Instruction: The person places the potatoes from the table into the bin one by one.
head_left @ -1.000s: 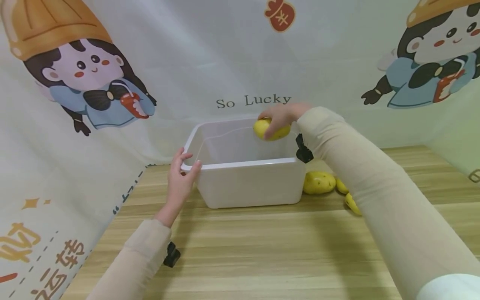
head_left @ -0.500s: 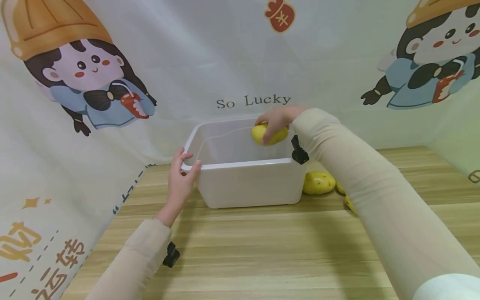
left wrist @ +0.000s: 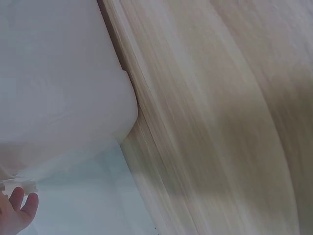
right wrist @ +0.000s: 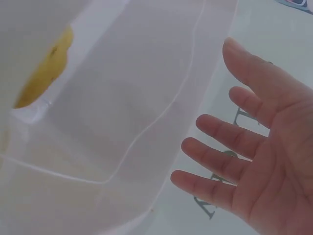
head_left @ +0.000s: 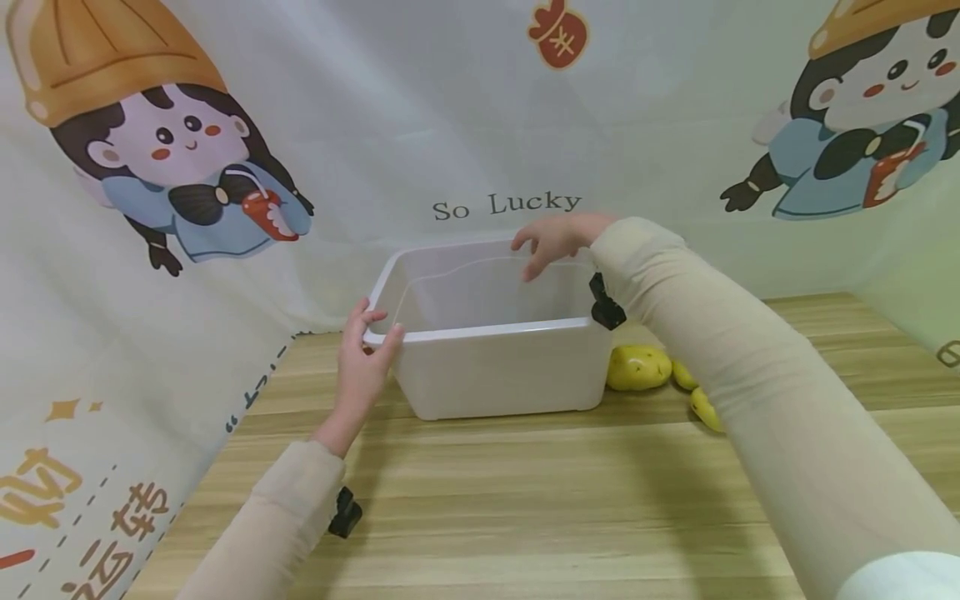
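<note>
A white plastic bin stands on the table against the back cloth. My left hand holds its front left corner, thumb on the front rim and fingers over the side rim. Above the bin's right part hovers my right hand, fingers spread and holding nothing. In the right wrist view this hand shows its bare palm, and a yellow potato lies down inside the bin, partly hidden by the wall. In the left wrist view, part of the left hand appears at the lower left.
To the right of the bin lie a large yellow potato and smaller potatoes, partly behind the right sleeve. The wood-grain table extends in front. Printed cloth forms the back and sides.
The potato in my right hand sank slightly into the bin, then was let go; its fingers are now spread. My left hand stays at the bin's corner.
</note>
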### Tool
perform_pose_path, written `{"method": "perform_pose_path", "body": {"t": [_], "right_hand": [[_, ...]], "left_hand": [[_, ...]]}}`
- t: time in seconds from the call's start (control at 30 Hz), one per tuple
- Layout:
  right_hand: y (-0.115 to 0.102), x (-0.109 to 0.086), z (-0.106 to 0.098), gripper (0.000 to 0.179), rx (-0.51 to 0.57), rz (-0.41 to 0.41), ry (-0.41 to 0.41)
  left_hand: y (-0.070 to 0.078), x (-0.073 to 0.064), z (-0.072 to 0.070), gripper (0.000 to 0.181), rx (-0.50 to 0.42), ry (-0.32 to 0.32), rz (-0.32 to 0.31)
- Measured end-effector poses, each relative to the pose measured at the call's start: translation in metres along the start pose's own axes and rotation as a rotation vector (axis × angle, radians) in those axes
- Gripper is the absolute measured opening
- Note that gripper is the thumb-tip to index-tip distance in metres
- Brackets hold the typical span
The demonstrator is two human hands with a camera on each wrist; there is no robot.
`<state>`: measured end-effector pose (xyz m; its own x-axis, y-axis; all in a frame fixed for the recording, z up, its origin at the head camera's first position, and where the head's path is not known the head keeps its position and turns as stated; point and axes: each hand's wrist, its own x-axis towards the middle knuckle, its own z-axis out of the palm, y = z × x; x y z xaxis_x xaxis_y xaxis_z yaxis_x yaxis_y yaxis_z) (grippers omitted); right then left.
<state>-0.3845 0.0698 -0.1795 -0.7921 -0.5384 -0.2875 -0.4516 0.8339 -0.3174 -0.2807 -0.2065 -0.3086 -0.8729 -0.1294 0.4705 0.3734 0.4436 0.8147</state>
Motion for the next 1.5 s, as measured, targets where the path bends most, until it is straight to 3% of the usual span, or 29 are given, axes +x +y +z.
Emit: {"method": "perform_pose_path", "body": {"t": [0.23, 0.43, 0.5, 0.63, 0.8, 1.03, 1.37, 1.5], "right_hand": [[-0.001, -0.018, -0.004, 0.064, -0.057, -0.017, 0.032], [0.003, -0.047, 0.0, 0.063, -0.157, -0.052, 0.123], [0.005, -0.056, 0.004, 0.063, -0.193, -0.062, 0.158], [0.01, -0.074, 0.014, 0.064, -0.247, -0.086, 0.22], [0.016, -0.1, 0.027, 0.063, -0.261, -0.107, 0.291], [0.03, -0.13, 0.049, 0.064, -0.213, -0.108, 0.366], [0.068, -0.155, 0.086, 0.068, -0.204, -0.096, 0.4], [0.082, -0.16, 0.101, 0.069, -0.161, -0.067, 0.374]], "left_hand": [[-0.009, 0.002, 0.0, 0.038, 0.0, 0.013, 0.022], [0.014, -0.006, 0.001, 0.036, -0.001, 0.009, -0.014], [0.01, -0.004, 0.0, 0.036, -0.001, 0.017, -0.003], [-0.012, 0.004, 0.0, 0.036, 0.0, 0.028, 0.016], [-0.007, 0.003, 0.0, 0.036, 0.008, 0.019, 0.012], [0.022, -0.01, 0.0, 0.036, 0.006, 0.0, 0.003], [0.024, -0.011, 0.0, 0.036, -0.006, 0.008, 0.008], [0.024, -0.01, 0.0, 0.036, -0.009, 0.008, 0.004]]}}
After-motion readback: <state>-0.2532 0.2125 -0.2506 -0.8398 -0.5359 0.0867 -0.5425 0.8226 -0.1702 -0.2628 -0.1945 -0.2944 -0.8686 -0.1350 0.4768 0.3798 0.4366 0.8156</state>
